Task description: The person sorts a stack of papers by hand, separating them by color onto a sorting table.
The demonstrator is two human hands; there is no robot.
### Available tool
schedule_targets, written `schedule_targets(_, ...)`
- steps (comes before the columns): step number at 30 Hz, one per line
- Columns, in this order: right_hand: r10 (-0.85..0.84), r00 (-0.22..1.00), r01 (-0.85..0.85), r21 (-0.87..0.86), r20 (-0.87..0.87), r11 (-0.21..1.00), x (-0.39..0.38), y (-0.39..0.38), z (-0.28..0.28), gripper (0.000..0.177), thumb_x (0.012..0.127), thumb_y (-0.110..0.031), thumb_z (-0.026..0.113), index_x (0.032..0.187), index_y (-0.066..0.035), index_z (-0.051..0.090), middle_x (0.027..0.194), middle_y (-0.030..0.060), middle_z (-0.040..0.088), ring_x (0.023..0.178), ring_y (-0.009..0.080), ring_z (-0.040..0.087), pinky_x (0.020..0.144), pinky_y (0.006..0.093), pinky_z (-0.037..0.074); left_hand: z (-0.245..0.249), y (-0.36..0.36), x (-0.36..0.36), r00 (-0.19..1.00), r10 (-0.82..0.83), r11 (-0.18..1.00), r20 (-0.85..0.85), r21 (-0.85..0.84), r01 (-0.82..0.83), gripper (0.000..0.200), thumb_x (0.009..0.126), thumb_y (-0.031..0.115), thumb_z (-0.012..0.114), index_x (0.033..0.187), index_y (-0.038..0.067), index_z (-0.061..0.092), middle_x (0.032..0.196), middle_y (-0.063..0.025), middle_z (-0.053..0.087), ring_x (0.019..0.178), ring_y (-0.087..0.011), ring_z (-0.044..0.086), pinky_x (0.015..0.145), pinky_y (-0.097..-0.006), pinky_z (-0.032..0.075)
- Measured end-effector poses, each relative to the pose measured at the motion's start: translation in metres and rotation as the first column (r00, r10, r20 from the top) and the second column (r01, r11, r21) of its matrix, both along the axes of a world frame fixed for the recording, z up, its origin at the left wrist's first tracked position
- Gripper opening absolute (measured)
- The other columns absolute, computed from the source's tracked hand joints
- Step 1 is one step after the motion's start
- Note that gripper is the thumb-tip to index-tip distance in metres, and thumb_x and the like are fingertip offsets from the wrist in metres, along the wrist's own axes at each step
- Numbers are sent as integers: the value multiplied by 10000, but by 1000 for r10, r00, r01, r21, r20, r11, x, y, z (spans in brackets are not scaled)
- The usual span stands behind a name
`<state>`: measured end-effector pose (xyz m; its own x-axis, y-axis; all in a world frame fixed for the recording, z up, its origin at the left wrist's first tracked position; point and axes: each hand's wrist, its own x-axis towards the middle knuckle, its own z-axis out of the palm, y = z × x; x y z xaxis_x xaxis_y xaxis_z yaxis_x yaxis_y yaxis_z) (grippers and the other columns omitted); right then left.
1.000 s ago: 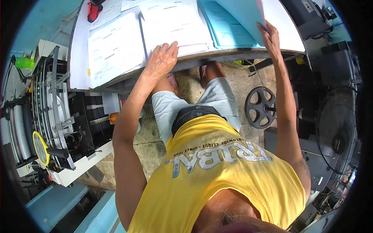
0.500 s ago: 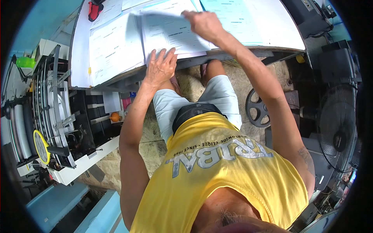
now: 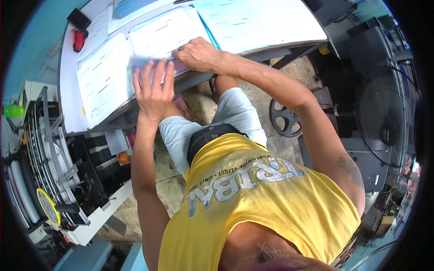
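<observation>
My left hand (image 3: 153, 90) is at the table's front edge, its fingers spread and reaching up over the papers. A blurred sheet edge (image 3: 143, 62) shows at its fingertips. Close to its right, my right hand (image 3: 197, 55) is closed, thumb and fingers pressed together at the front edge of the middle stack of printed sheets (image 3: 158, 34); I cannot tell what is between its fingers. More printed sheets (image 3: 103, 79) lie left of my left hand. Light-blue printed sheets (image 3: 239, 22) lie beyond my right hand.
A red-and-black item (image 3: 80, 39) and a black box (image 3: 79, 19) sit at the table's (image 3: 68, 90) far left. Left of me stands a machine with metal rods (image 3: 45, 135), an electric swatter (image 3: 49, 206) on it. A fan (image 3: 388, 131) and a black handwheel (image 3: 285, 118) are at right.
My right hand has come down and left from above the middle stack to its front edge. My left hand has lifted its fingers from the sheets. The whole view has shifted and tilted.
</observation>
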<state>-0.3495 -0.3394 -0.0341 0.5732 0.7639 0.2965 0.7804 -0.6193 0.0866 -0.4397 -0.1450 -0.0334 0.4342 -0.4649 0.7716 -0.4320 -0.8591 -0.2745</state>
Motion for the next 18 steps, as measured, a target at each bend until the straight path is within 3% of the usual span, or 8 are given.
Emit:
schedule_targets(3, 60, 985, -28, -192, 165, 981, 23, 5, 23, 148, 887, -197, 626, 939, -59, 640, 859, 91, 702, 798, 247, 739, 707, 382, 592, -18, -42, -11, 979, -205, 978, -4, 30, 205, 177, 896, 216, 751, 1052, 134, 772, 1103, -22, 703, 1039, -263, 641, 893, -479, 513)
schedule_targets(5, 205, 901, -132, -208, 383, 969, 39, -7, 45, 106, 876, -170, 621, 926, -77, 631, 889, 58, 690, 840, 207, 728, 732, 342, 585, -24, -78, -9, 926, -341, 932, -162, 74, 356, 236, 918, 238, 717, 1111, 107, 748, 1159, -40, 691, 1093, -266, 628, 925, -474, 495)
schedule_targets(7, 235, 897, -145, -253, 375, 957, 50, -26, 68, 154, 885, -161, 636, 1011, -74, 655, 1011, 49, 726, 998, 207, 726, 876, 333, 585, -29, -114, 5, 899, -325, 931, -292, 68, 359, 341, 930, 279, 686, 1209, 83, 697, 1263, -66, 658, 1200, -273, 587, 996, -477, 454)
schedule_targets(9, 283, 814, -189, -231, 507, 955, 64, -56, 76, 137, 876, -175, 635, 976, -82, 643, 934, 44, 705, 943, 224, 735, 818, 340, 601, -37, -141, 27, 865, -262, 947, -427, 57, 316, 544, 927, 326, 676, 1391, 61, 571, 1454, -112, 544, 1368, -290, 473, 1078, -552, 381)
schedule_targets(12, 146, 863, -57, -194, 484, 979, 77, -113, 62, 248, 904, -120, 623, 1148, -88, 651, 1116, 91, 726, 1108, 282, 705, 922, 382, 589, -58, -162, 55, 874, -168, 974, -456, 62, 220, 584, 931, 339, 676, 1420, 47, 545, 1494, -125, 514, 1384, -286, 461, 1066, -605, 372)
schedule_targets(13, 43, 938, 55, -270, 345, 961, 78, -131, 58, 324, 912, -79, 596, 1231, -102, 645, 1233, 104, 714, 1148, 292, 692, 950, 400, 579, -63, -165, 60, 874, -140, 976, -466, 82, 200, 558, 936, 333, 672, 1400, 42, 563, 1475, -126, 536, 1371, -283, 477, 1054, -612, 382)
schedule_targets(14, 25, 914, 52, -179, 405, 982, 82, -156, 41, 361, 897, -44, 582, 1244, -114, 648, 1257, 97, 711, 1143, 282, 695, 940, 404, 582, -67, -167, 62, 872, -111, 978, -477, 104, 182, 534, 941, 327, 668, 1381, 38, 581, 1456, -127, 558, 1358, -281, 493, 1042, -618, 391)
schedule_targets(18, -221, 957, 238, -76, 188, 968, 62, -216, -8, 441, 872, -23, 559, 1279, -156, 663, 1180, 103, 741, 953, 304, 741, 748, 417, 599, -78, -168, 55, 930, -227, 957, -290, 112, 268, 286, 947, 211, 634, 1157, 31, 708, 1228, -98, 699, 1144, -263, 642, 934, -593, 475)
